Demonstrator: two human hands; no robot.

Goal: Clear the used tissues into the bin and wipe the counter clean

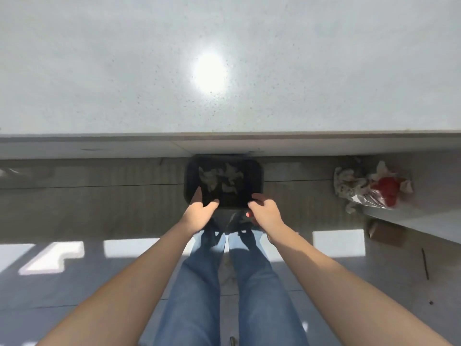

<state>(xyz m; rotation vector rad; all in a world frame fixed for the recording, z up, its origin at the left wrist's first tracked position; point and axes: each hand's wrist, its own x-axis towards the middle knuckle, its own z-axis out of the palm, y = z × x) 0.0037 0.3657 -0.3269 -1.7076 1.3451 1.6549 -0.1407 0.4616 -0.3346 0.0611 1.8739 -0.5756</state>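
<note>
Black bin (pixel 260 176) of soft tissues (pixel 222 178) looks light and stiff-rimmed: at its near corners my left hand (pixel 202 208) lies spread, my right hand (pixel 264 211) seemingly hooks on.

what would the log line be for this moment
left hand, right hand: at bin near rim | tissues: in bin | bin: floor, below counter edge

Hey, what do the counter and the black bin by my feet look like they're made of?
Counter: likely polished stone or a stone-like composite; pale grey, fine dark speckles, a bright glare spot showing gloss. Bin: probably moulded plastic; black, rounded corners, faint sheen, though it is blurred.
</note>
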